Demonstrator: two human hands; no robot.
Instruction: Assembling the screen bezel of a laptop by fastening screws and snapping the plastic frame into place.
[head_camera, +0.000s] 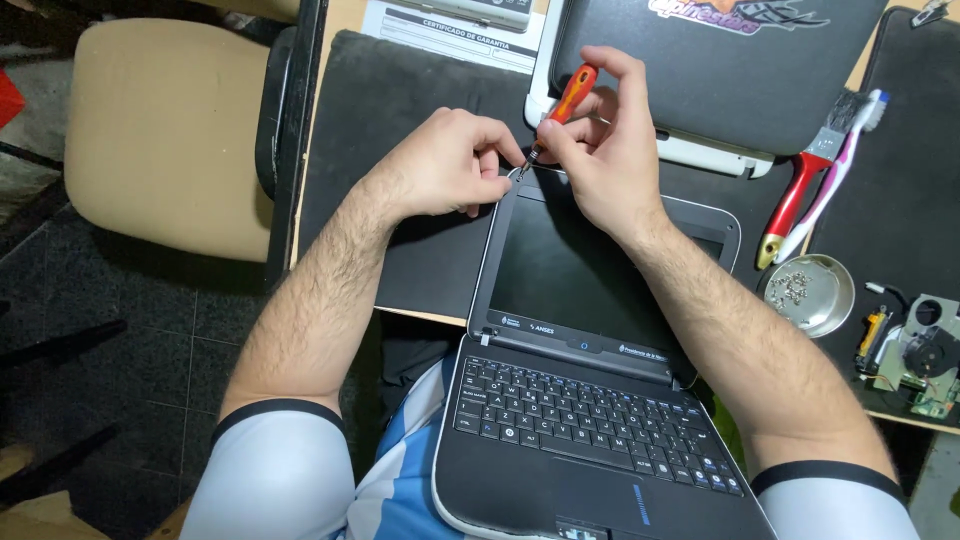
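Small black laptop: open, keyboard at lower centre on the lap, screen lying back onto the counter.

Left hand: fingers curled, pinching the screen bezel's upper-left corner.

Right hand: closed around an orange screwdriver, shaft slanting down-left, tip at that same corner beside the left fingertips.

Round metal dish, right of frame: holds small screws.

Brushes: just above the dish.

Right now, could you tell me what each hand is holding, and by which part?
The right hand grips an orange-handled screwdriver by its handle. The left hand pinches the top corner of the small black laptop's screen bezel, beside the tip.
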